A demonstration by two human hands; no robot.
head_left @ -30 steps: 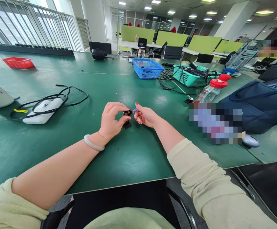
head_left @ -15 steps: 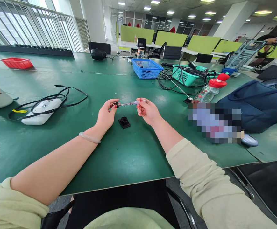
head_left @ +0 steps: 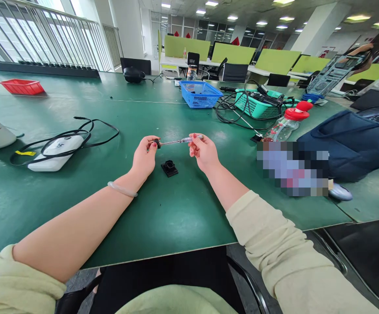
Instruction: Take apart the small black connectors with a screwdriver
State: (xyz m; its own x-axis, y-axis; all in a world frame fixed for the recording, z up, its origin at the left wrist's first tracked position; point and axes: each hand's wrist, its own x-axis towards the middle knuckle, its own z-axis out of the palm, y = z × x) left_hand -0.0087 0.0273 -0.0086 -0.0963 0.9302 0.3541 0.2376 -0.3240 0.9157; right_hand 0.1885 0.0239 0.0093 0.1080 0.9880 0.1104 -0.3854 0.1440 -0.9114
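Observation:
Between the fingertips and thumb of my left hand (head_left: 145, 155) is a small black part (head_left: 157, 143), mostly covered by the fingers. My right hand (head_left: 204, 152) is closed around the clear handle of a thin screwdriver (head_left: 184, 140). Its metal shaft points left, and the tip meets the black part; the exact contact spot is too small to make out. On the green table just below the screwdriver lies a square black plastic piece (head_left: 169, 168) with a raised ring-like middle. Neither hand touches that piece.
A white device with a black strap (head_left: 56, 152) lies at left, near a red tray (head_left: 22, 86). Farther back stand a blue basket (head_left: 201, 93) and a green basket (head_left: 258, 107) with cables. A red-lidded bottle (head_left: 284, 126) and dark blue bag (head_left: 346, 144) are at right.
My right hand has shifted slightly to the right along the screwdriver, showing more of its handle. The black part in my left hand looks turned a little. The square piece stays put.

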